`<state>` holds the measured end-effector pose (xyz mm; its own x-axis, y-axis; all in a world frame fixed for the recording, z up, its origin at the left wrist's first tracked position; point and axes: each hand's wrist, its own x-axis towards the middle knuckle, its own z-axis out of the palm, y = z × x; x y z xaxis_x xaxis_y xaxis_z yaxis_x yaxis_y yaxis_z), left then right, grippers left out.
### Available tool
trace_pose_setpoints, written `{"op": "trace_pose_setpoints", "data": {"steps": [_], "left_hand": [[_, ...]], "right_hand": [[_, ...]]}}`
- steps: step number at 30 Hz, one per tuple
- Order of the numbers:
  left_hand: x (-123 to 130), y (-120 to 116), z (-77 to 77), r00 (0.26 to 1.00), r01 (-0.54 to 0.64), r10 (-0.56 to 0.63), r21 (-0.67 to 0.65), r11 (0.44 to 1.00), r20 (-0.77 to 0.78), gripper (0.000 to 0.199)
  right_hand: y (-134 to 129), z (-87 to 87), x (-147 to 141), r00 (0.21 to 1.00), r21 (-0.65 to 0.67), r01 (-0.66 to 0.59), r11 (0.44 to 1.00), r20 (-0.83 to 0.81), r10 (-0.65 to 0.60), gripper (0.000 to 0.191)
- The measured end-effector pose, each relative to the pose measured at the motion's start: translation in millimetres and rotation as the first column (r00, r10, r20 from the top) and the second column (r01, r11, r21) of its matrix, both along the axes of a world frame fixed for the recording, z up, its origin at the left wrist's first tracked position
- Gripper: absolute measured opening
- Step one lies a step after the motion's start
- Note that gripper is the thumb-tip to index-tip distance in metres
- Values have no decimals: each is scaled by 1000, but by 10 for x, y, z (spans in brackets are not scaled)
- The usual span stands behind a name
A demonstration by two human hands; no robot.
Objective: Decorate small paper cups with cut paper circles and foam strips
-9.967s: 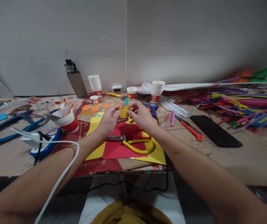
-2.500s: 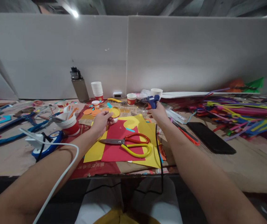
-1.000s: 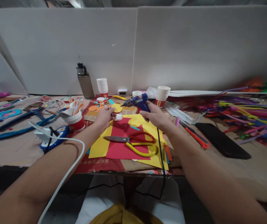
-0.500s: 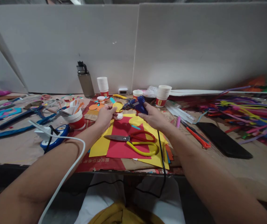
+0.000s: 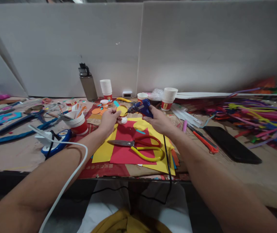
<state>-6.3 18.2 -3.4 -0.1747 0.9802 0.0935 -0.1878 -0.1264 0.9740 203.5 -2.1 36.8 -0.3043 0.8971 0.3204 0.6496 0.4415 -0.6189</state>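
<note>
My left hand (image 5: 110, 120) pinches a yellow paper disc (image 5: 122, 110) by its left edge. Wrapped round a blue hot glue gun (image 5: 142, 107), my right hand (image 5: 159, 119) keeps the nozzle pointed left, at the disc's right side; whether it touches the disc I cannot tell. The gun's black cord (image 5: 168, 161) drops over the table edge. Below the hands, scissors (image 5: 128, 143) with one red and one yellow handle lie on red paper (image 5: 122, 157) and yellow sheets (image 5: 101, 152). A small white round piece (image 5: 122, 120) sits just under the disc.
On the left stand a paper cup of tools (image 5: 78, 124) and a blue power strip (image 5: 57, 142) with a white cable. A bottle (image 5: 88, 85) and stacked cups (image 5: 169, 98) stand behind. To the right lie a utility knife (image 5: 205, 141), a black phone (image 5: 231, 144) and pipe cleaners (image 5: 261, 119).
The glue gun's nozzle has shifted very slightly relative to the yellow disc. Both hands keep their holds, and the view has moved a little.
</note>
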Motion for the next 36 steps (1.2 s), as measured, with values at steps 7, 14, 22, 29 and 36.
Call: {"op": "trace_pose_setpoints", "data": {"steps": [7, 14, 22, 29, 36], "left_hand": [[1, -10, -12, 1000, 14, -14, -11, 1000, -27, 10], [-9, -17, -1, 1000, 2, -3, -8, 1000, -20, 14], [3, -20, -6, 999, 21, -22, -13, 1000, -37, 12], [0, -20, 14, 999, 4, -5, -22, 1000, -33, 12], [-6, -12, -22, 999, 22, -22, -10, 1000, -49, 12]], "right_hand": [[-26, 3, 1, 999, 17, 14, 1000, 31, -14, 49], [-48, 15, -6, 1000, 28, -7, 1000, 27, 6, 45], [-83, 36, -32, 1000, 23, 2, 1000, 28, -3, 44], [-83, 32, -31, 999, 24, -7, 1000, 35, 6, 43], [-92, 46, -25, 1000, 30, -5, 1000, 31, 4, 43]]}}
